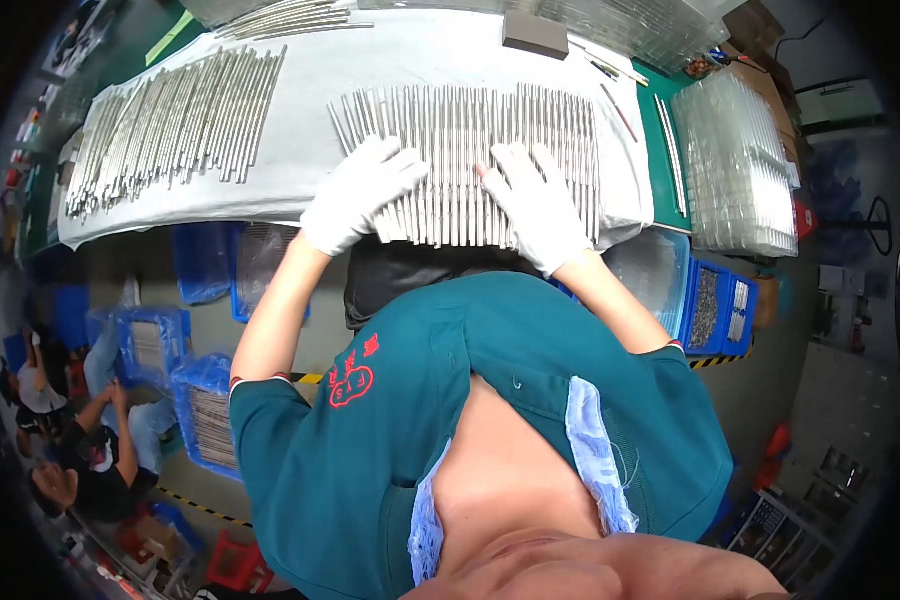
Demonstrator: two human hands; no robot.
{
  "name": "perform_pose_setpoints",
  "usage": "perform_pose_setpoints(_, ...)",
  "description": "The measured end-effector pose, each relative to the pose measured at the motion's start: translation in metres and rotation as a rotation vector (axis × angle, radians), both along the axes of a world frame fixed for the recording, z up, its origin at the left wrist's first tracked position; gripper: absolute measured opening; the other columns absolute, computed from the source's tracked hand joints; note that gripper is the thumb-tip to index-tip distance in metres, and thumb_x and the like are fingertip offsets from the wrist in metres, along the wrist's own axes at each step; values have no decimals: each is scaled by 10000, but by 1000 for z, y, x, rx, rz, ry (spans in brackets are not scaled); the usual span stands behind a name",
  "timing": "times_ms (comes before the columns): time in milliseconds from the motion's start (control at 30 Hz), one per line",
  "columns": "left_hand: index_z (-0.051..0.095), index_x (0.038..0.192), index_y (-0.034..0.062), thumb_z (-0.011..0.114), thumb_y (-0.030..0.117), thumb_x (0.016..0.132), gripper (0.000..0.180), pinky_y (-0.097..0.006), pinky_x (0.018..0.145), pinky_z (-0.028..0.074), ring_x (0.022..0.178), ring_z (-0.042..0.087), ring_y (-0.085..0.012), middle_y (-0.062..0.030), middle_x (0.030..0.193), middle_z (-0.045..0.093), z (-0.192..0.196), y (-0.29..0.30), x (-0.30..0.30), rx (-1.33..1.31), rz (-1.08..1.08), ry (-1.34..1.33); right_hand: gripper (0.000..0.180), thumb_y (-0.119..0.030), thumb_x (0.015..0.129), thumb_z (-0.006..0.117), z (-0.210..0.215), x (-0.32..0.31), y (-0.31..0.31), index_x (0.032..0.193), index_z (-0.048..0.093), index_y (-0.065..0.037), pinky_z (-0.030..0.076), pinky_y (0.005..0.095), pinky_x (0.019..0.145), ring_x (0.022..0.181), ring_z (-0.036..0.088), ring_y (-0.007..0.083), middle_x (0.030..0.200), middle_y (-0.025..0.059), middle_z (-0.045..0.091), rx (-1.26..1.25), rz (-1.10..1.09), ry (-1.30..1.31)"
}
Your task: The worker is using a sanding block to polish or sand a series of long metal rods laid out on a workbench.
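A wide row of slim, stepped metal rods (455, 120) lies side by side on the white cloth (390, 55) in front of me. My left hand (367, 190), in a white glove, rests on the left part of the row, with its fingers stretched out. On the right part lies my right hand (538, 205), also gloved, its fingers extended and apart and its thumb spread toward the middle. Neither hand grips a rod. Some rods at the left end of the row stand at a slant; those under my palms are partly hidden.
A second group of metal rods (185, 120) covers the left of the cloth. At the back is a grey-brown block (535, 35). Stacked clear plastic trays (735, 165) stand at the right. Blue bins (715, 310) sit below the table, and a seated person (95, 450) is at the lower left.
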State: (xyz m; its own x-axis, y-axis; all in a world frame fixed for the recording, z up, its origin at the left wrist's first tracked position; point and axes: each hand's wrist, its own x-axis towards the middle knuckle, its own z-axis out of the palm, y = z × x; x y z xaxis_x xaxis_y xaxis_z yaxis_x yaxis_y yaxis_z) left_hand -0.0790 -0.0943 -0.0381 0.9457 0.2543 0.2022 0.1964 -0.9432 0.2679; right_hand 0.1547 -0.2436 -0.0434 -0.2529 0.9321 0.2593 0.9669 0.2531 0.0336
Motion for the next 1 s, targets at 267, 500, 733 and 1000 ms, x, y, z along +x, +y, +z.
perform_pose_setpoints(267,692,1089,246,655,126,762,350,-391,606,408,627,472,-225,-14,654,471,-29,-22,52,121,-170,-450,430,-127,849,522,-6,-2,9,1261,546,-7,356,478,1054,1205,488,385,1272,209,528,115,149,365)
perform_pose_setpoints(500,696,1072,138,818,156,623,465,-326,670,480,817,609,-217,-55,806,594,26,-15,69,20,100,-855,856,-611,796,673,41,6,50,1378,484,-13,315,377,1114,1315,450,312,1404,184,492,-220,255,1238)
perform_pose_setpoints(733,630,1083,-5,786,231,795,404,-306,846,508,953,639,-209,-121,1004,659,63,67,117,-746,325,-871,650,-589,853,641,29,30,154,1209,613,-46,483,311,818,894,605,158,984,62,682,141,74,1143)
perform_pose_setpoints(1000,630,1065,-18,751,136,843,295,-249,764,525,845,634,-98,-68,987,703,65,95,94,-996,309,-907,497,-389,855,738,34,-12,176,1170,636,-19,488,297,831,929,621,163,1048,97,693,50,-133,1299)
